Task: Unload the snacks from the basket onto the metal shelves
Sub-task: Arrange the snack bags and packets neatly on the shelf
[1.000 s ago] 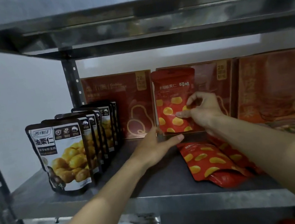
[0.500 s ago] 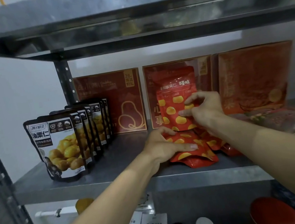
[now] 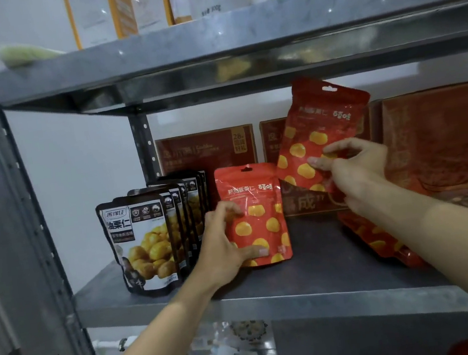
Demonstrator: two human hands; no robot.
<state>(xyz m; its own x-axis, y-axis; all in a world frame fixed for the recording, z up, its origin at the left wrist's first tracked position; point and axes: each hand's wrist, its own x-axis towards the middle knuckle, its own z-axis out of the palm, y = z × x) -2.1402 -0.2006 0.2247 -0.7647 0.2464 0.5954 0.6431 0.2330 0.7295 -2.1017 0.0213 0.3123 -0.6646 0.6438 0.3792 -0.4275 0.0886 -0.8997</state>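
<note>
Big grey metal shelf unit (image 3: 273, 295) fills the view, its middle shelf carrying the action and an upper shelf (image 3: 208, 48) above loaded with pale and green packets. Along the back of the middle shelf stand dark red gift boxes (image 3: 205, 151), side by side against the wall. At the left, a front-to-back row of black chestnut pouches (image 3: 142, 241) stands upright, label facing out. Just beside that row, one red snack pouch (image 3: 254, 215) stands on the shelf, and the left hand (image 3: 224, 248) has it pinched, thumb across the front low down, fingers curled round its left edge. Up in the air to the right, a second red pouch (image 3: 323, 134) tilts to the right, clear of the shelf, in front of the boxes; the right hand (image 3: 351, 166) grips its lower part between thumb and fingers. Below that arm, more red pouches (image 3: 380, 241) lie flat on the shelf. The basket itself is not in view.
</note>
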